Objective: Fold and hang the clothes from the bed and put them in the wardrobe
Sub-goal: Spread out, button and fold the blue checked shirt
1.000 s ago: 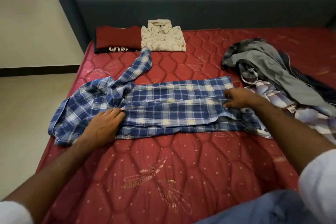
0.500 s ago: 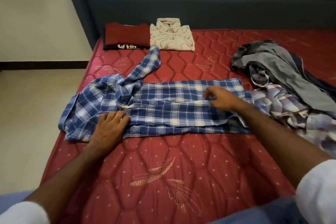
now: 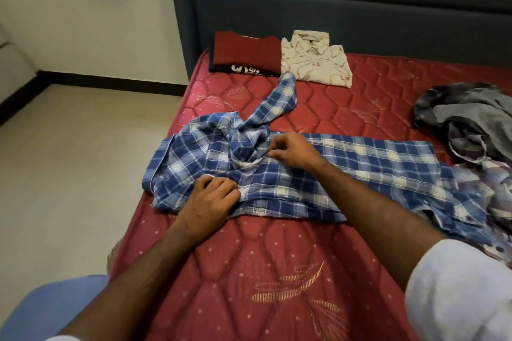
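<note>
A blue plaid shirt (image 3: 346, 163) lies spread lengthwise across the red mattress (image 3: 277, 271), one sleeve trailing toward the headboard. My left hand (image 3: 210, 199) pinches the shirt's fabric near its front edge at the collar end. My right hand (image 3: 291, 151) pinches the cloth beside the collar, fingers curled. A folded red garment (image 3: 245, 54) on a black one and a folded cream patterned shirt (image 3: 315, 62) sit at the head of the bed. A heap of unfolded grey and checked clothes (image 3: 471, 124) lies at the right.
A dark blue-grey padded headboard (image 3: 332, 8) stands behind the mattress. Beige floor (image 3: 69, 160) and a white wall with a dark skirting lie to the left of the bed. My knee in light blue cloth shows at the bottom left.
My right hand slid left along the shirt from its hem end to the collar area. My left hand curled from flat to pinching the fabric. The view shifted left.
</note>
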Motion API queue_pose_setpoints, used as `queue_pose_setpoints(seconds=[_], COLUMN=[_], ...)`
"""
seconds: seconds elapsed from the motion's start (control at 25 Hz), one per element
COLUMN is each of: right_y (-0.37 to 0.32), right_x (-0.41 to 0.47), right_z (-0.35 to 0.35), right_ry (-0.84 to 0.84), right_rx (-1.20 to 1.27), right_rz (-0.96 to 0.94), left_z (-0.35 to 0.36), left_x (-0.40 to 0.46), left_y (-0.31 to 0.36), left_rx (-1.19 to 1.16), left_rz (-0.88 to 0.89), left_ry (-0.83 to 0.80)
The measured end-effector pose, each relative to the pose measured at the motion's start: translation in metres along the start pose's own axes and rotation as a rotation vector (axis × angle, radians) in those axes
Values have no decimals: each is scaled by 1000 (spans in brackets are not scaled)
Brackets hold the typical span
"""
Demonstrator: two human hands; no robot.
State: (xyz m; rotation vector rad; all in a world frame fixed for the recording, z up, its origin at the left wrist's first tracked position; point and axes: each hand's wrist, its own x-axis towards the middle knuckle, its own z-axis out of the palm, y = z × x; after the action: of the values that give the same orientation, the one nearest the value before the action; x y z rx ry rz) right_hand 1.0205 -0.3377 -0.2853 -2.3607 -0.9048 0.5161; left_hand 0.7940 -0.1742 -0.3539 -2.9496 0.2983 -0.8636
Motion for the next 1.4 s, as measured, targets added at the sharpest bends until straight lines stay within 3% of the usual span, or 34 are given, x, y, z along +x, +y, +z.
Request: queue_pose_setpoints(seconds=[0.08, 0.2, 0.36, 0.4, 0.56, 0.68, 0.8, 0.92, 1.0, 1.08, 1.16, 1.24, 1.4], right_y=[4, 7, 24, 33, 43, 39, 29, 21, 23, 24, 19, 15, 4], right_x=[2, -23, -85, -96, -109, -109, -115, -131, -137, -131, -116, -98, -64], right_z=[4, 11, 45, 52, 43, 30, 11, 4, 7, 6, 3, 4, 14], right_ry=[142, 267, -49, -47, 240, 273, 218, 66, -160, -274, -224, -68, 230], right_rx=[-39, -140, -457, -494, -473, -631, -590, -601, -614, -547, -380, -251, -226], right_rz=[-33, -252, -499, -499, -380, -468, -458, -541, -532, -427, -314, -273, -232], left_z=[1, 1, -2, -4, -14, -20, -31, -40, -43, -42, -40, -37, -29], left_x=[1, -1, -13, -15, -14, -3, 7, 7, 1, -5, -8, -5, 0], left_y=[-4, -18, -41, -42, -36, -32, -33, -36, -35, -34, -34, -35, -44], left_rx=[-48, -195, -231, -199, -76, -72, -74, -30, -43, -86, -203, -323, -253], left_rz=[-47, -190, -86, -58, -79, -134, -137, -14, 128, 178, 69, -84, -326], left_ry=[-54, -191, -340, -338, -215, -151, -124, -91, -175, -279, -268, -187, -163])
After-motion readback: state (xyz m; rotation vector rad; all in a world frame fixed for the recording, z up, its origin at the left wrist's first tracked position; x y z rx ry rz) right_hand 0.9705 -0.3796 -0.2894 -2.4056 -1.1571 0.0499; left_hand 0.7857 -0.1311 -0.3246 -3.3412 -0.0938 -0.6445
